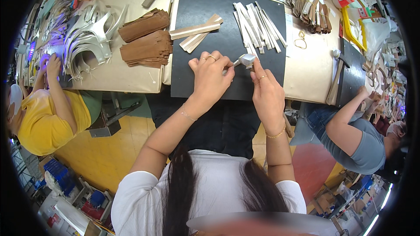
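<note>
Silver strip point(246, 60): shiny, folded, pinched between left hand point(211, 78), right hand point(267, 92).

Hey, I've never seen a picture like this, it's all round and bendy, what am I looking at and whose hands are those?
It is a wide fisheye camera on a person's head, looking down, so edges curve. The left hand and right hand are that person's own, together holding a small silvery strip piece over a black mat. On the mat lie loose silver strips and a few tan strips. Stacked brown pieces and silver cut shapes lie left. Other people work at both sides.
</note>
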Demonstrator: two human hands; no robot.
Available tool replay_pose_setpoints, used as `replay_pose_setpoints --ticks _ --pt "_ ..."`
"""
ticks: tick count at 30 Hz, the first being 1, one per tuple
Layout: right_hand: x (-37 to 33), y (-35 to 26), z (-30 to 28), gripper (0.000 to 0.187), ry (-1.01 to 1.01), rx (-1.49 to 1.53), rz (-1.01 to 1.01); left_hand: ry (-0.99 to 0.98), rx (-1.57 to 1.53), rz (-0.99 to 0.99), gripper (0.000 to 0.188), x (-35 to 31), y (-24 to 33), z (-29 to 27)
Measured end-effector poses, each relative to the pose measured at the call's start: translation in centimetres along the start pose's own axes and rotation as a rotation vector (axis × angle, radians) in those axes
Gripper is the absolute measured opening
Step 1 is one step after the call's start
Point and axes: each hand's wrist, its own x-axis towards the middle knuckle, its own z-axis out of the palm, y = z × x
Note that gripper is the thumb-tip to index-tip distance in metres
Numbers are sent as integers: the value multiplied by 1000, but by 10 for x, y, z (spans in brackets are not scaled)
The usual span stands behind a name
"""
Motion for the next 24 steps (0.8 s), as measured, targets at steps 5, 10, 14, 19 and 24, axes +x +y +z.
replay_pose_setpoints --ticks 5,10,14,19,24 --pt "-3 -4 -1 48 44 112 -41 26 8 -2 5 1 4 1" --pt "6 4 -1 51 49 22 -37 29 2 23 6 5 1 7" --pt "7 6 4 46 120 122 -24 7 -23 33 5 10 1 10" --pt "7 6 8 44 -31 -2 3 46 -11 24 5 6 0 4" --pt "8 5 1 44 -2 22 -8 9 -1 4 6 5 -1 -1"
